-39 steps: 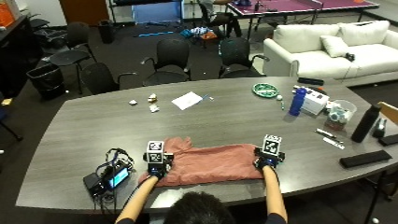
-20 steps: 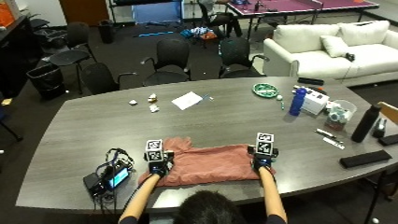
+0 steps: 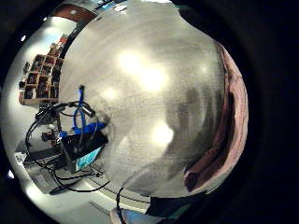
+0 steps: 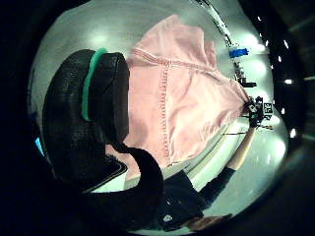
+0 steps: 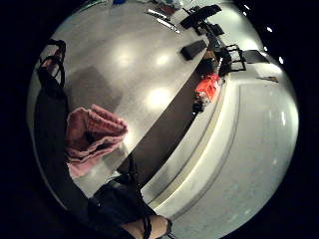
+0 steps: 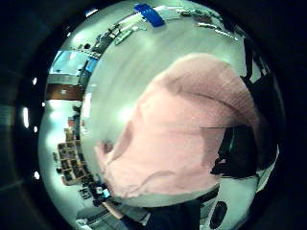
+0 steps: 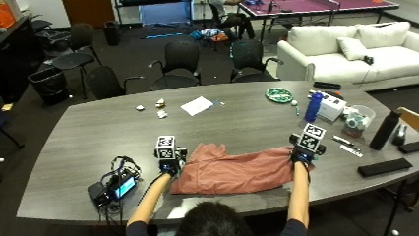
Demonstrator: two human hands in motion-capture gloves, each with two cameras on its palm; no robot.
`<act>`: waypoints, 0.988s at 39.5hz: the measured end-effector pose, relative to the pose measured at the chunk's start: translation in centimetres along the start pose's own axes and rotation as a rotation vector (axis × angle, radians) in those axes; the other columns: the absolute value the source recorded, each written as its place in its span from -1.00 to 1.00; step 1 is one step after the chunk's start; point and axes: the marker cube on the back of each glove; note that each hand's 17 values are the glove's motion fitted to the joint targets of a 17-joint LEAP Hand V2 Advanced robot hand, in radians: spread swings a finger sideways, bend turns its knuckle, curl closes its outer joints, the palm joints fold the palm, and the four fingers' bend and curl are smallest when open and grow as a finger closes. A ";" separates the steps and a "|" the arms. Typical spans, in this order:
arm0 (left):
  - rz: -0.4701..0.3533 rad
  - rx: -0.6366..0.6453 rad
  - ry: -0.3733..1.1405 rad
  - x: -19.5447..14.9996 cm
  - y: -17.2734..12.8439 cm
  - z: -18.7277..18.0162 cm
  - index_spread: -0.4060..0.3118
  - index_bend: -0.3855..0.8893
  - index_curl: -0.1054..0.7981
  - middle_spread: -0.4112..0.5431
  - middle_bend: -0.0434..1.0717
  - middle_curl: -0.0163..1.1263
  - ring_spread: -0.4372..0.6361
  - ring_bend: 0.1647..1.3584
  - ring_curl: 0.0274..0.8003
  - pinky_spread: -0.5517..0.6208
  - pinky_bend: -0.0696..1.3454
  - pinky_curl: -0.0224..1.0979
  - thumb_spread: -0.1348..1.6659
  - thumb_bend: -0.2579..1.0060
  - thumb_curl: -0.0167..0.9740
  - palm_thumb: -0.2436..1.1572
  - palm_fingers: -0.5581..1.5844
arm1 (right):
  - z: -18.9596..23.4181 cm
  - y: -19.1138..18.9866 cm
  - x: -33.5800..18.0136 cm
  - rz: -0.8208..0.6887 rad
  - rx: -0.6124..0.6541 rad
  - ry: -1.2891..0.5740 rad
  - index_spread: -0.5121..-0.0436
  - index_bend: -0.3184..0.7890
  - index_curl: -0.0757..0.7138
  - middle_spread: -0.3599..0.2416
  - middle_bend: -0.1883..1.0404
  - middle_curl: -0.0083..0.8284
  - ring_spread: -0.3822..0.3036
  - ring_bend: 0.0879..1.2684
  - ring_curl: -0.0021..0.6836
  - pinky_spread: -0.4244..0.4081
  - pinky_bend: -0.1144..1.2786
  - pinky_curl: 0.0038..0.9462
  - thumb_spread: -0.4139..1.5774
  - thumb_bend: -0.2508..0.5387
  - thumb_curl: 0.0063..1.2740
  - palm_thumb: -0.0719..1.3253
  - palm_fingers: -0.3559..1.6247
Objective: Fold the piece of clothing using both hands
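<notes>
We saw a pink garment (image 7: 239, 169) lying spread on the grey desk (image 7: 98, 128), close to its near edge in front of the seated person. The left hand (image 7: 171, 164) sat at the garment's left end and the right hand (image 7: 302, 156) at its right end, well apart, with the cloth stretched between them. In the right little finger side palm view a bunched pink edge (image 5: 92, 132) lay gathered right beside the palm, so the right hand pinched the cloth. In the left thumb side palm view the gloved thumb (image 4: 106, 88) lay over the garment's seamed edge; we could not tell whether the left hand's fingers were curled round the cloth.

Just left of the left hand, a small device with a lit screen (image 7: 121, 186) sat among black cables. Farther up the desk lay a white sheet of paper (image 7: 197, 105), a few small white objects (image 7: 160, 110) and a green round dish (image 7: 280, 94). To the right stood a blue bottle (image 7: 314, 106), a white box (image 7: 332, 107), a black bottle (image 7: 384, 130) and a flat black case (image 7: 383, 167). We could read no writing or brand on any of them.
</notes>
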 end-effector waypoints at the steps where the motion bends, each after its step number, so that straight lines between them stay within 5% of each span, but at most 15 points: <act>1: 0.001 -0.005 0.006 -0.1 0.1 -0.2 -0.07 -0.10 0.20 0.20 -0.66 -0.54 0.56 -0.57 -0.22 0.54 -0.56 -0.30 0.74 -0.60 -0.43 -0.31 -0.24 | -0.8 -0.3 -0.2 0.005 0.074 -0.014 0.22 -0.11 0.08 -0.47 -0.15 0.24 -0.59 -0.09 0.36 -0.79 0.00 -0.20 0.00 -0.44 0.04 0.52 0.66; 10: 0.004 0.052 0.043 -2.2 1.0 -3.1 -0.06 -0.10 0.19 0.20 -0.65 -0.54 0.55 -0.55 -0.24 0.53 -0.55 -0.30 0.74 -0.61 -0.45 -0.33 -0.24 | -12.0 8.7 -9.5 -0.151 0.258 -0.028 0.22 -0.10 0.17 -0.47 -0.15 0.26 -0.60 -0.09 0.37 -0.81 0.00 -0.18 -0.10 -0.44 0.09 0.54 0.68; 18: 0.012 0.212 0.078 -5.1 -2.2 -4.0 -0.06 -0.10 0.19 0.19 -0.65 -0.54 0.54 -0.54 -0.25 0.53 -0.54 -0.31 0.73 -0.60 -0.46 -0.33 -0.24 | -14.7 17.2 -21.5 -0.334 0.287 0.001 0.22 -0.04 0.26 -0.50 -0.10 0.30 -0.62 -0.10 0.38 -0.84 -0.04 -0.18 -0.19 -0.45 0.13 0.53 0.71; 28: -0.035 0.295 0.157 -9.7 -0.5 -7.2 -0.08 -0.10 0.19 0.18 -0.64 -0.54 0.52 -0.54 -0.27 0.51 -0.55 -0.32 0.73 -0.60 -0.46 -0.33 -0.21 | -4.8 25.8 -40.2 -0.635 0.100 0.030 0.20 -0.04 0.35 -0.55 -0.08 0.31 -0.66 -0.11 0.39 -0.88 -0.04 -0.17 -0.27 -0.45 0.17 0.53 0.72; 33: -0.061 0.332 0.164 -11.8 1.0 -8.5 -0.09 -0.09 0.19 0.16 -0.64 -0.53 0.51 -0.55 -0.28 0.50 -0.56 -0.32 0.73 -0.60 -0.46 -0.33 -0.19 | 0.1 30.7 -44.0 -0.747 -0.098 -0.009 0.21 -0.21 0.31 -0.57 -0.08 0.30 -0.67 -0.04 0.42 -0.88 -0.02 -0.16 -0.26 -0.46 0.17 0.52 0.67; 39: -0.112 0.316 0.159 -13.7 1.9 -8.5 -0.09 -0.10 0.19 0.15 -0.63 -0.52 0.49 -0.55 -0.29 0.48 -0.57 -0.33 0.73 -0.60 -0.46 -0.31 -0.17 | 2.8 33.3 -46.5 -0.869 -0.184 -0.101 0.32 -0.32 0.16 -0.51 -0.16 0.26 -0.63 -0.03 0.40 -0.85 0.06 -0.15 -0.11 -0.45 0.13 0.48 0.55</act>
